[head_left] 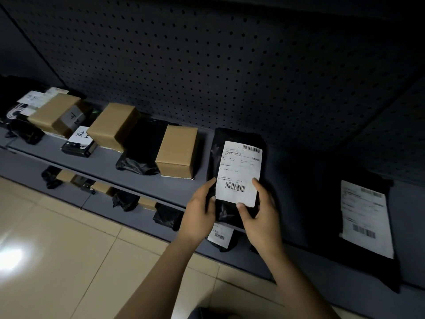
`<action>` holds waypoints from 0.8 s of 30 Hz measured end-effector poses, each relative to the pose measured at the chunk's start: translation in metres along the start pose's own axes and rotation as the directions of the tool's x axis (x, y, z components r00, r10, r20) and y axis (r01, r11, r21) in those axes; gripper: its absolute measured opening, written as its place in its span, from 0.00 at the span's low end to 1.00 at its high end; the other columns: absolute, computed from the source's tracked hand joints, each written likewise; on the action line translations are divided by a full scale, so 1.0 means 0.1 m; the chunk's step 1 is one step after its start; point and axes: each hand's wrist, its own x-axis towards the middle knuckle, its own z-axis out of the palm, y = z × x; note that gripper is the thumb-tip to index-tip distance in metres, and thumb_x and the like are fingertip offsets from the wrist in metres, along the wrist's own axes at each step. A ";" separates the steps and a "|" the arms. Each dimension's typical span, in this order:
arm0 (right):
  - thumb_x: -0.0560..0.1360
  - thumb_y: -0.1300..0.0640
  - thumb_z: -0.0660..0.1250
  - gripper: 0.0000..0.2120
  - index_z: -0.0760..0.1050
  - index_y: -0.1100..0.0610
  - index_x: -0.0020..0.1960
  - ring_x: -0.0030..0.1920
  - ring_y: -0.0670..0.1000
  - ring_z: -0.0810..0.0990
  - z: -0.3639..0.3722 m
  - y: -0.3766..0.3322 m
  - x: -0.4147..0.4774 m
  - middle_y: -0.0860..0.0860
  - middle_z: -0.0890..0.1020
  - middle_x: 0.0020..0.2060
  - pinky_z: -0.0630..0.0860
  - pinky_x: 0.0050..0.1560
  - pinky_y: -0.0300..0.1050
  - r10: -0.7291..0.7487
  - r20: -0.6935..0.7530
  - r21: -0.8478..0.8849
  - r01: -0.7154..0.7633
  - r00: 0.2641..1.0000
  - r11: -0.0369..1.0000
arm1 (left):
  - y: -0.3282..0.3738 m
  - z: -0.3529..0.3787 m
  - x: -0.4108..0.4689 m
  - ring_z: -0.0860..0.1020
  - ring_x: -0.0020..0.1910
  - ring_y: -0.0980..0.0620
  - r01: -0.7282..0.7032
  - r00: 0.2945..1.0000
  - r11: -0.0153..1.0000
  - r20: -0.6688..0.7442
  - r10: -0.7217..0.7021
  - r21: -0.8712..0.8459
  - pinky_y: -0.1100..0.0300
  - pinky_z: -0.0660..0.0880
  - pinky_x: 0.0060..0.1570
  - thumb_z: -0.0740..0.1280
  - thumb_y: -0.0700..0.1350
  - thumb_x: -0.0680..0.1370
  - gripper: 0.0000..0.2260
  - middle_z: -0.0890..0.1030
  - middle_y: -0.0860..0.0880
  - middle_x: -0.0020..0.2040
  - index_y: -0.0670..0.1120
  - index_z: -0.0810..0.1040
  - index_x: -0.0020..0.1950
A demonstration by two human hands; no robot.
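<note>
Fingers (256, 183) of the right hand (259, 217) curl round the right edge of a black plastic mailer bag (230, 137); the thumb lies flat on the lower corner of its white shipping label (239, 171). Left hand (200, 210) grips the opposite edge, thumb on the front beside the label, other fingers hidden behind the bag. Both hands are clamped on the lower half.

Head view. The bag is oblong, glossy and creased, held label-up with its top end tilted toward the back panel. It sits over the upper grey metal shelf (287, 171), between a small brown cardboard box (177, 150) on the left and a flat black mailer with a large white label (365, 217) lying well apart on the right. Cannot tell whether its top end touches the shelf. The label is smooth, rectangular paper with one barcode at the top and one near the bottom; the print is too small to read.

Behind stands a dark perforated pegboard panel (207, 54), matt, with holes in even rows. A crumpled black plastic bag (138, 155) touches the small box's left side. A larger brown cardboard carton (112, 125) stands farther left, tilted. Below the hands, another black parcel with a barcode label (220, 234) lies on the lower shelf. The glossy beige tiled floor (57, 249) shows a bright reflection.
</note>
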 end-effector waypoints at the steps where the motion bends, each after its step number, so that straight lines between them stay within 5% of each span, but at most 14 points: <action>1: 0.75 0.63 0.71 0.32 0.64 0.50 0.74 0.64 0.44 0.71 -0.04 -0.01 0.00 0.48 0.71 0.67 0.68 0.59 0.32 -0.019 -0.020 -0.012 0.018 1.000 1.000 | 0.02 0.02 0.01 0.69 0.69 0.59 -0.015 1.000 1.000 -0.002 0.015 -0.007 0.58 0.69 0.68 0.59 0.40 0.82 0.21 0.72 0.55 0.70 0.51 0.66 0.75; 7: 0.75 0.63 0.70 0.28 0.67 0.55 0.73 0.61 0.41 0.69 -0.11 0.07 0.09 0.52 0.72 0.67 0.63 0.56 0.25 -0.004 -0.014 -0.085 0.003 1.000 0.996 | 0.03 0.16 0.08 0.71 0.66 0.57 -0.083 0.996 0.994 0.038 0.081 0.067 0.72 0.66 0.63 0.58 0.36 0.82 0.21 0.73 0.52 0.69 0.47 0.67 0.74; 11: 0.75 0.61 0.70 0.20 0.74 0.58 0.66 0.61 0.50 0.75 -0.12 0.10 0.14 0.54 0.73 0.64 0.65 0.53 0.27 -0.012 0.000 -0.218 0.011 1.000 0.976 | 0.03 0.19 0.14 0.74 0.62 0.49 -0.116 0.991 0.972 0.089 0.100 0.205 0.61 0.71 0.58 0.58 0.38 0.82 0.19 0.73 0.49 0.67 0.47 0.69 0.72; 15: 0.73 0.59 0.72 0.13 0.78 0.57 0.58 0.58 0.56 0.76 -0.21 0.00 0.12 0.54 0.73 0.59 0.77 0.57 0.49 -0.081 0.020 -0.380 0.083 0.996 0.921 | 0.22 0.08 0.16 0.75 0.58 0.43 -0.125 0.992 0.884 0.045 0.117 0.450 0.51 0.74 0.52 0.61 0.43 0.81 0.15 0.75 0.46 0.63 0.45 0.72 0.68; 24: 0.76 0.58 0.69 0.11 0.77 0.57 0.57 0.60 0.56 0.72 -0.57 -0.78 -0.28 0.54 0.75 0.57 0.73 0.58 0.51 -0.179 0.270 -0.533 0.302 0.946 0.791 | 0.95 -0.51 -0.39 0.78 0.42 0.42 -0.250 0.947 0.614 0.056 0.317 0.749 0.52 0.74 0.40 0.74 0.44 0.73 0.11 0.79 0.46 0.43 0.44 0.80 0.53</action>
